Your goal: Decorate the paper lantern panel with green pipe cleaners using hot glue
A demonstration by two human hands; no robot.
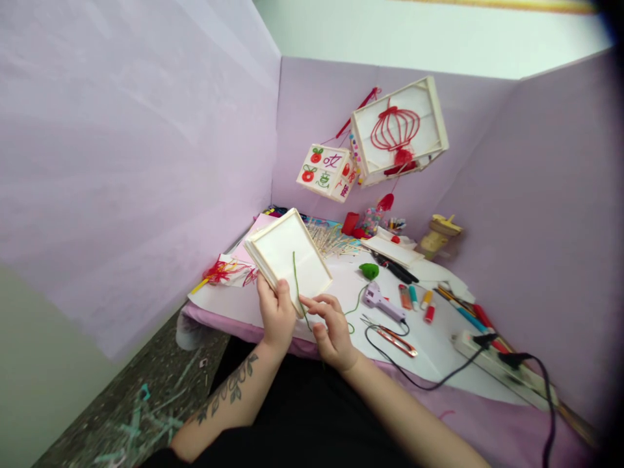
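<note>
My left hand (277, 315) grips the lower left edge of a stick-framed white paper panel (283, 250), its thumb over the front. The panel is tilted above the table and looks like several frames stacked together. A short piece of green yarn (296, 279) lies up the panel's face, and its lower end hangs past the bottom edge. My right hand (334, 331) is at the panel's lower right, its fingers bent and apart. The index fingertip touches the panel by the yarn. To the right, a green yarn ball (369, 270) rests on the table with a loose strand trailing.
A lilac glue gun (385, 302) and orange-handled scissors (397, 341) lie on the right. Their neighbours are a power strip (507, 370) with cords and small coloured tubes (413, 297). Thin sticks (334, 240) spread behind the panel. Decorated paper lanterns (400, 133) hang at the back.
</note>
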